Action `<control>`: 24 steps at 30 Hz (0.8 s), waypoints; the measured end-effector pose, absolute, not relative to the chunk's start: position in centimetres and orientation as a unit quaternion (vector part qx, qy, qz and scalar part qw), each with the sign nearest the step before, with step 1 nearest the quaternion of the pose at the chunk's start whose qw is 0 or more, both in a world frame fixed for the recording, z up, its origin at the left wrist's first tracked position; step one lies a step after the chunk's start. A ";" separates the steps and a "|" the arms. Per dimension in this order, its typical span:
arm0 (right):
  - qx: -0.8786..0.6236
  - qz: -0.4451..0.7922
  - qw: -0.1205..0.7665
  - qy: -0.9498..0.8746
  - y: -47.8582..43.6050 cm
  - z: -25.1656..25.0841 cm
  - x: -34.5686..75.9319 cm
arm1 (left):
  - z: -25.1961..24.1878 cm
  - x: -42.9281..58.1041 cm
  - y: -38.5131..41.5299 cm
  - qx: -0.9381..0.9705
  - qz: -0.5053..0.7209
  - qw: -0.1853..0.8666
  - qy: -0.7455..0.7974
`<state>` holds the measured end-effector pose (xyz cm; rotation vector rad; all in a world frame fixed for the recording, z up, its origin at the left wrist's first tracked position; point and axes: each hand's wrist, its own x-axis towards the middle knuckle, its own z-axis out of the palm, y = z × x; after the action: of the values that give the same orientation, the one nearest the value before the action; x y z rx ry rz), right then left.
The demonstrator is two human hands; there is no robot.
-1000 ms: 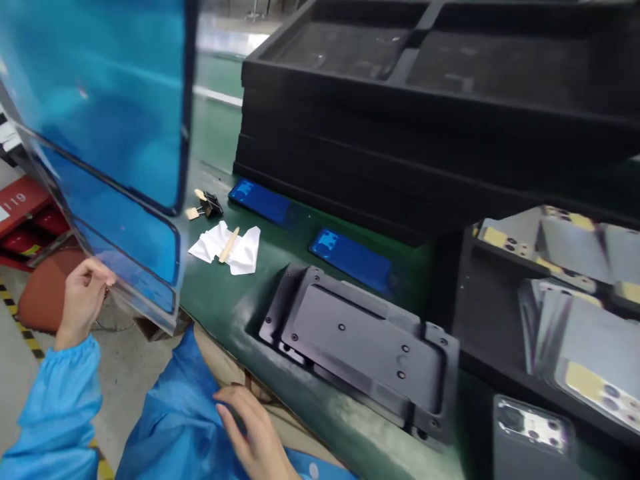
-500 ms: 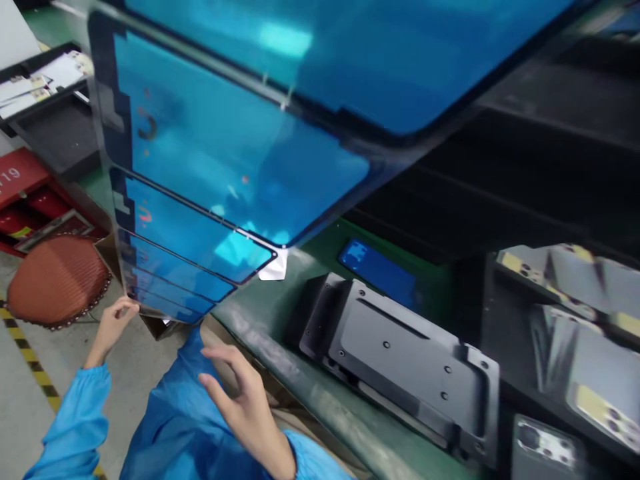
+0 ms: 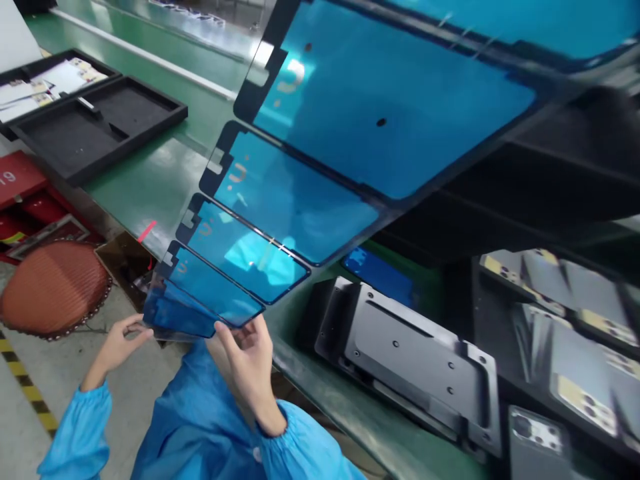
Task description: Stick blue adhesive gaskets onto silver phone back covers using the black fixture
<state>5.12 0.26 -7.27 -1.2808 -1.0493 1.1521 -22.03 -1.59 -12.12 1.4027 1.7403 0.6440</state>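
Both my hands hold the lower end of a long transparent liner sheet (image 3: 320, 160) carrying a row of blue, black-edged phone-shaped adhesive films. It rises away from me and hides much of the bench. My left hand (image 3: 120, 350) pinches its lower left edge. My right hand (image 3: 247, 370) grips the bottom edge with thumb and fingers. Beyond the sheet, a dark metal fixture plate (image 3: 405, 360) lies on the green bench, with a blue phone-shaped film (image 3: 377, 275) behind it. The sheet hides the white cloth and wooden stick.
Black foam trays (image 3: 95, 127) with papers stand on the green bench (image 3: 145, 187) at upper left. At right, a black rack (image 3: 493, 333) holds several phone back covers, and a grey phone (image 3: 535, 440) lies near the bottom. Below left are a red bin (image 3: 25, 180) and a round brown stool (image 3: 55, 290).
My right hand has moved up from my lap and taken the sheet's bottom edge. The sheet has swung over the bench, and the view has turned left, bringing the trays into sight.
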 end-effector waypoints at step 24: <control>-0.409 0.233 0.427 -0.772 -3.9 -2.5 8.4 | 1.6 -11.7 0.7 0.841 0.383 0.160 0.347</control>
<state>8.37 -3.90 -2.46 -1.0222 -1.9287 0.5830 -11.73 0.71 1.55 2.4025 0.9910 1.0949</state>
